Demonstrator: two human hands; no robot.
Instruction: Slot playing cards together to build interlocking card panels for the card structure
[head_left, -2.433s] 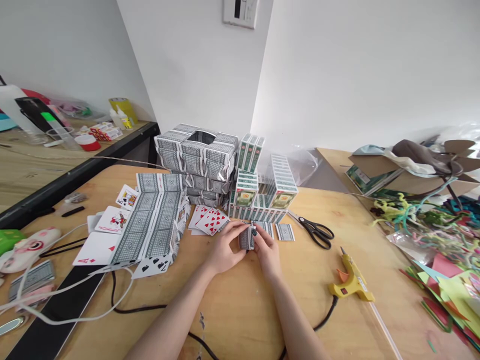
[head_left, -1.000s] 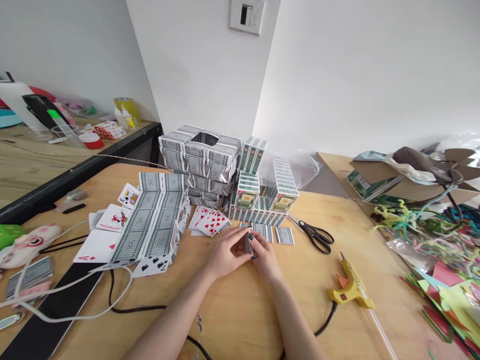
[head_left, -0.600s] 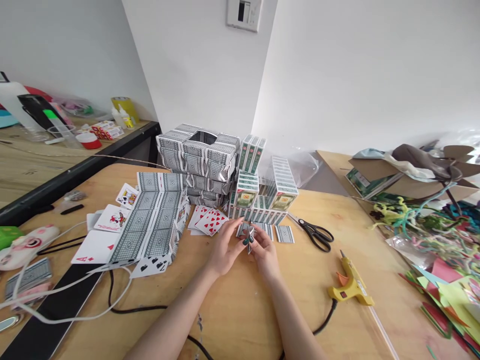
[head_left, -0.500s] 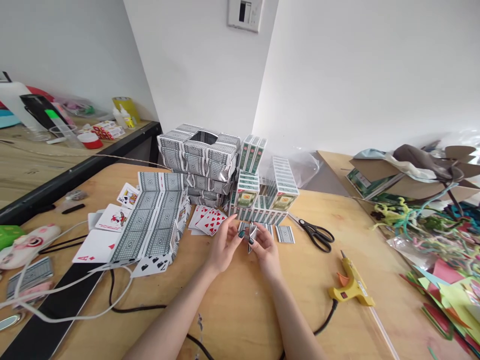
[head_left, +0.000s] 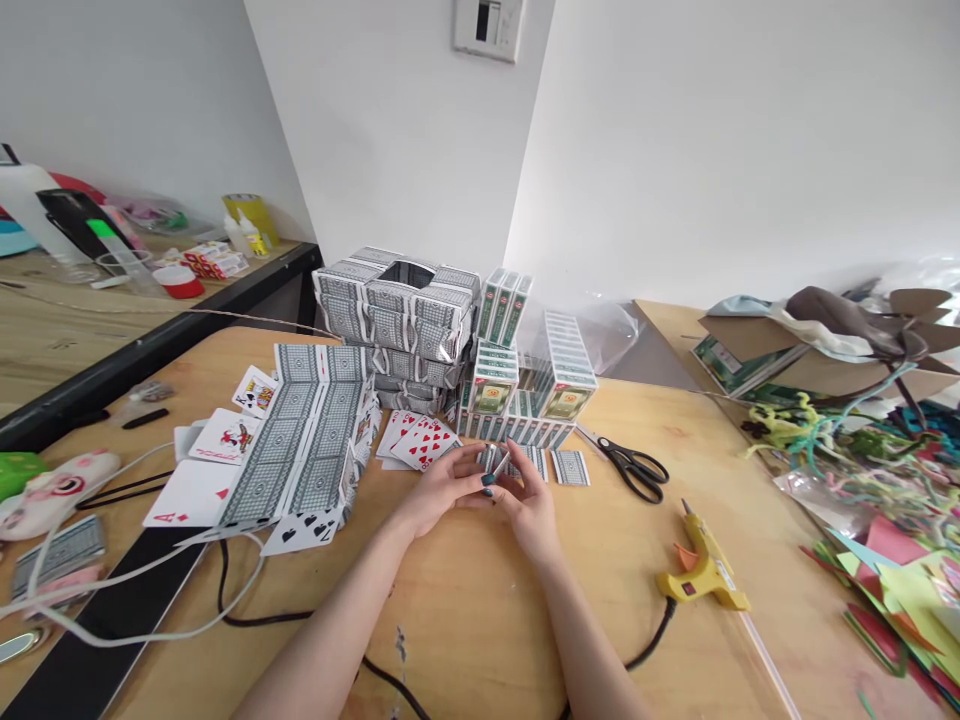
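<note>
At the middle of the table my left hand [head_left: 448,489] and my right hand [head_left: 529,507] meet, both closed around a small folded playing card [head_left: 501,464] that is partly hidden by the fingers. Patterned card backs [head_left: 538,463] lie just behind my right hand, with one more card [head_left: 571,468] to their right. Red heart cards [head_left: 424,440] are fanned out behind my left hand. Left of them lies a long folded panel of joined cards [head_left: 323,430]. Behind stands a box built from card backs [head_left: 409,315], with a dark opening on top.
Stacked green card boxes [head_left: 495,385] stand behind my hands. Black scissors [head_left: 637,468] and a yellow glue gun [head_left: 701,572] lie to the right. Colored paper and pipe cleaners [head_left: 885,450] cover the right edge. White cable [head_left: 161,638] and dark cable run across the left front.
My left hand has shifted slightly left and its fingers have come round the card. The folded card has tilted from upright to slanted, and my right hand has turned with it.
</note>
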